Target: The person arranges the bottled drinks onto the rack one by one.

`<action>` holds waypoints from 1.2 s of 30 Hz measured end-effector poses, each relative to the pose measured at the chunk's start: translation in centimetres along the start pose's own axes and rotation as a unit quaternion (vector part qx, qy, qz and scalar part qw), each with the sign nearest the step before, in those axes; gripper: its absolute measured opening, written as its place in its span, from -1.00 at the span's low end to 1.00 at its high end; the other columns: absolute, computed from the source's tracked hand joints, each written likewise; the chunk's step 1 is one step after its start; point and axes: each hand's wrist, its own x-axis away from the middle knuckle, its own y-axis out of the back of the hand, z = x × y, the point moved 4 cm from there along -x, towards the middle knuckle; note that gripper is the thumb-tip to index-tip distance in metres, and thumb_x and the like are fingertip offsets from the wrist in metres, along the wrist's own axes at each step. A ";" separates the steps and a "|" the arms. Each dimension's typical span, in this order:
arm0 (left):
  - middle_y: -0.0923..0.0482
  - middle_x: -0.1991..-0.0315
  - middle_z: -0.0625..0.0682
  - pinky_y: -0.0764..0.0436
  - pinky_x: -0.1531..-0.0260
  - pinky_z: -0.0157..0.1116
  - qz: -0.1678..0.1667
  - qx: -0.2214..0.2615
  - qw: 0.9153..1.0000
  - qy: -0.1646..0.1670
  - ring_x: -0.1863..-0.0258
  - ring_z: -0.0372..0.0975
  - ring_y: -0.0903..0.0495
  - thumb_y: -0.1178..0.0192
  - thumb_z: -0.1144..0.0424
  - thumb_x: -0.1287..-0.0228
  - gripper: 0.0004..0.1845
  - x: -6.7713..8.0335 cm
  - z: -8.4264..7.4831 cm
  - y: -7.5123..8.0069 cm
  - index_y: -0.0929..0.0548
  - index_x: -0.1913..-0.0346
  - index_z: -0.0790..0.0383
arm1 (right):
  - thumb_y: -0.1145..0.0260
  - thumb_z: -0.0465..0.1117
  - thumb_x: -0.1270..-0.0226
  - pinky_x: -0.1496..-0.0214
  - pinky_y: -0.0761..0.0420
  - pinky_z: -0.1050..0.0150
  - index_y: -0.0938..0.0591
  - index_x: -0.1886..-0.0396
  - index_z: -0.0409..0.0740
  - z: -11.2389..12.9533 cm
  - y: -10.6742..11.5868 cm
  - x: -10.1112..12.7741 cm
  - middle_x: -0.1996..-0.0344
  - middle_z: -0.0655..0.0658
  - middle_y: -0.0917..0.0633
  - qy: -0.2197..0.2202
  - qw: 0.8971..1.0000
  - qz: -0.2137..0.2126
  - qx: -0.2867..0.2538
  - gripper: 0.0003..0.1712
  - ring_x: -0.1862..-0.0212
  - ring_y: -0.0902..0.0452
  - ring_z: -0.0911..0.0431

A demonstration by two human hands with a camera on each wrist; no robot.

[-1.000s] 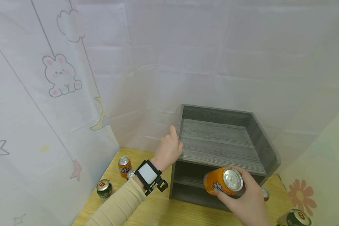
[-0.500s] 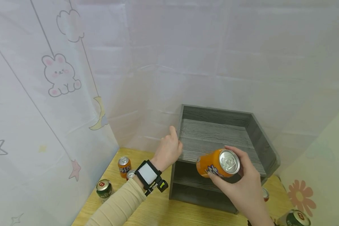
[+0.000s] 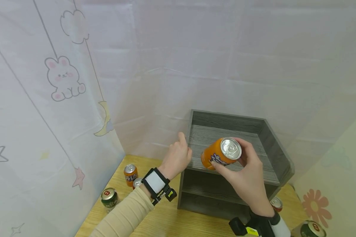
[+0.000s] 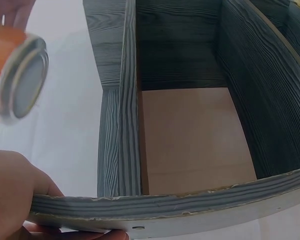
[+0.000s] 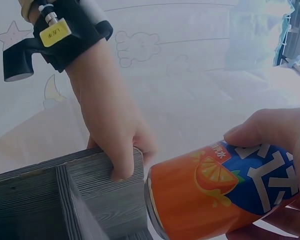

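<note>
My right hand [image 3: 250, 174] grips an orange soda can [image 3: 212, 156], thumb on the near side and fingers round the far side. The can is tilted, its silver top towards the head camera, and overlaps the front of the upper tier in the head view. My left hand [image 3: 176, 156] holds the left side panel of a grey wood-grain shelf [image 3: 204, 135]. In the right wrist view, the left thumb [image 5: 122, 167] lies over the panel's inner face, the other fingers mostly hidden behind it. The left wrist view shows the can's base [image 4: 30, 82] above the left hand [image 4: 10, 192].
On the wooden table [image 3: 163, 223], left of the shelf, stand another orange can [image 3: 131, 177], a green can [image 3: 109, 200] and a can [image 3: 137, 182] partly hidden by the left wrist. To the right are a red can [image 3: 276, 204] and a green can [image 3: 311, 228]. Printed curtains [image 3: 178, 65] hang behind.
My right hand has raised the orange can from in front of the lower compartments to the level of the upper tier, moving slightly left. The left hand stays in place on the panel.
</note>
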 end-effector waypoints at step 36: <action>-0.29 0.71 -0.03 -0.29 0.93 -0.38 0.044 0.010 0.999 0.008 0.87 -0.28 -0.33 -0.14 0.36 -0.45 -0.71 -0.3 0.6 -0.1 -0.19 0.10 0.33 | -0.62 -0.30 -0.11 -0.17 -0.58 0.00 -0.43 -0.39 -0.25 -4.6 -5.2 -2.6 -0.16 -0.22 -0.59 -0.070 0.993 0.081 -0.048 -0.15 -0.14 -0.57 -0.05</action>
